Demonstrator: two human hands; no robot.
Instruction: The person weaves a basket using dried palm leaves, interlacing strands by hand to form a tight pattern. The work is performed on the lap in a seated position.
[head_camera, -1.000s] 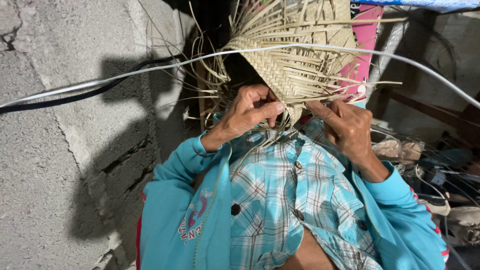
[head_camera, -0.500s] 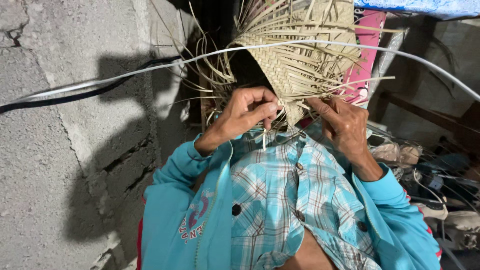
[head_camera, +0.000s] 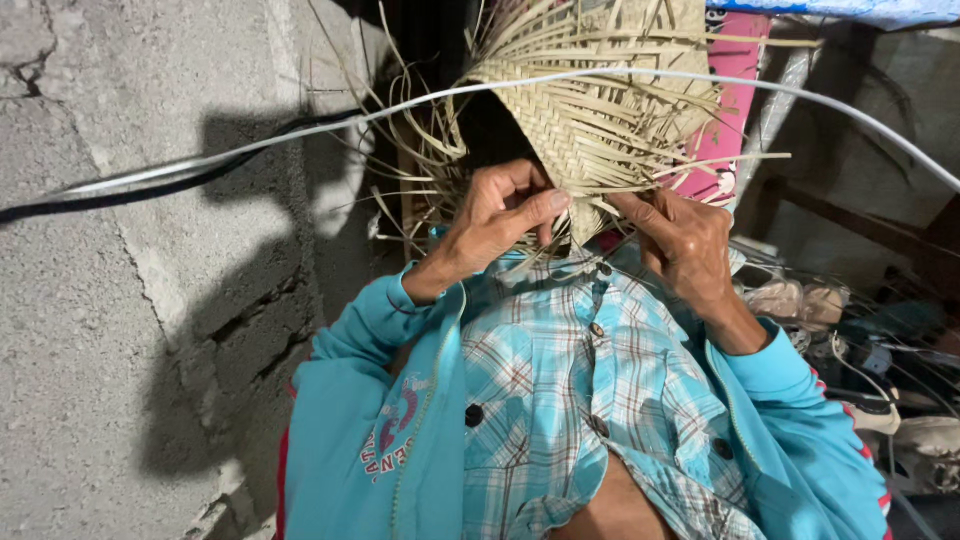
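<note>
Left hand and right hand pinch strips of the woven basket (half-finished, ends loose).

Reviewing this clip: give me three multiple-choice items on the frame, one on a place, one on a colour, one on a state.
1. Where does the white cable run?
A. Across the woven piece
B. Under the shirt
C. Along the floor

2. What colour are the jacket sleeves?
A. Red
B. Turquoise
C. Black

3. What state is the woven piece in?
A. Finished, trimmed
B. Unfinished, loose strips sticking out
C. Rolled up

Answers:
1 A: the cable crosses in front of the weave.
2 B: both sleeves are turquoise.
3 B: loose strips fan out from the edges, where the left hand and right hand grip it.
</note>
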